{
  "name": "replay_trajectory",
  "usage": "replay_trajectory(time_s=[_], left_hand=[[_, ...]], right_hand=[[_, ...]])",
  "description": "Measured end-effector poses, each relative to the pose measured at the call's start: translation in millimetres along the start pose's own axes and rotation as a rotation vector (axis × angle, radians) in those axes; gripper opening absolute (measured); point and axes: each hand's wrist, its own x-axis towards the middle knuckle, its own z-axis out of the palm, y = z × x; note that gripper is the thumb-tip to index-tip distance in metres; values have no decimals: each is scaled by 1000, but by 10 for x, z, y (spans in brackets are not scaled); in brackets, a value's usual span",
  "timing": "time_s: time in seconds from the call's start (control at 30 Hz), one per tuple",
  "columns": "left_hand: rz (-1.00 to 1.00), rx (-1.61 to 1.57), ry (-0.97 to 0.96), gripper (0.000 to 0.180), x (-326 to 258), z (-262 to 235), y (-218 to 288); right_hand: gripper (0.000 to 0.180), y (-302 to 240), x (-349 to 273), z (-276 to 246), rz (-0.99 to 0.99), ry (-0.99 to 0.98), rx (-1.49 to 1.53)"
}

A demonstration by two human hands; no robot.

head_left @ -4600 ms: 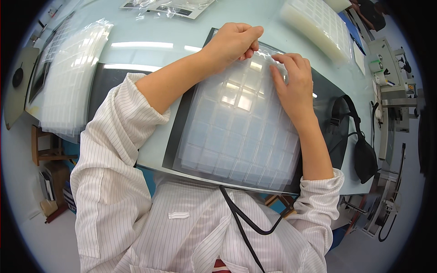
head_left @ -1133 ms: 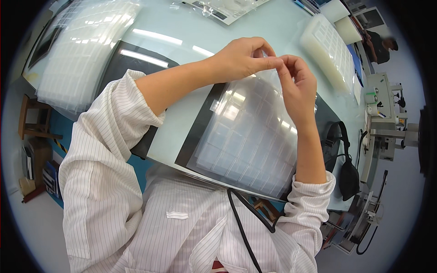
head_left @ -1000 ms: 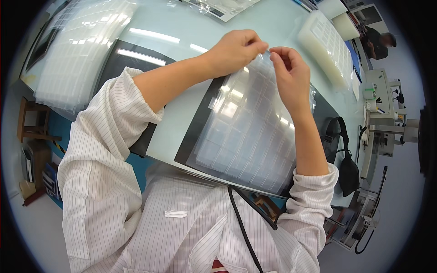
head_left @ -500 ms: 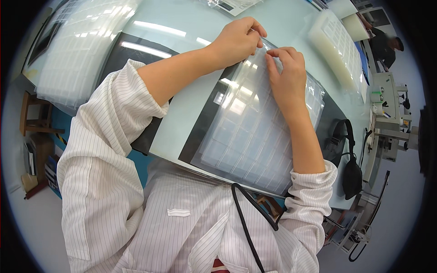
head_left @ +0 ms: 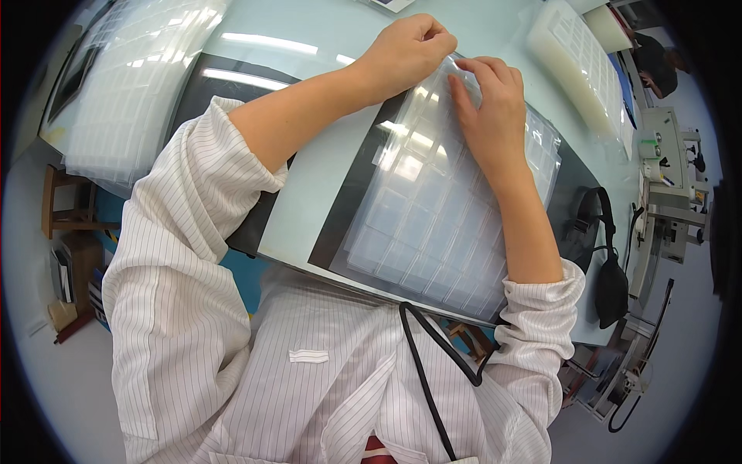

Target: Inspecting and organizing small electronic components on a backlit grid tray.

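A stack of clear plastic pocket sheets [head_left: 417,224], ruled into a grid of small cells, lies slantwise on a dark mat [head_left: 338,224] at the table's near edge. Its far end reaches up between my hands. My left hand [head_left: 402,60] is at that far end, thumb and fingers pinched together just past the sheets' edge; what they hold, if anything, is hidden. Over the sheets' upper right part rests my right hand [head_left: 495,112], its thumb and forefinger apart around the far end, with nothing visible gripped between them.
A tall pile of similar clear sheets [head_left: 135,100] stands at the left on another dark mat [head_left: 224,97]. Far right is a thick whitish sheet stack [head_left: 580,73]. A black strapped pouch [head_left: 610,290] lies at the right edge. Another person [head_left: 657,66] is in the background.
My left hand has shifted slightly up and right, its fingers now closed tighter. My right hand has moved slightly up, its thumb and forefinger still apart. The view has shifted a little.
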Motion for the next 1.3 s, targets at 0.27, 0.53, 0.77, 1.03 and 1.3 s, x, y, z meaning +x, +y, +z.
replay_trajectory(time_s=[0.27,0.53,0.77,1.03,1.3], left_hand=[[14,22,7,36,34,-4,-35],[242,74,44,26,97,-11,-160],[184,74,19,30,106,-5,-149],[161,97,32,28,76,-12,-108],[176,64,26,28,99,-9,-153]], right_hand=[[12,11,15,12,27,-77,22],[10,24,52,10,22,-115,56],[11,40,50,8,19,-112,57],[11,-10,-37,-44,116,-57,-50],[10,-4,-18,-53,90,-86,-53]])
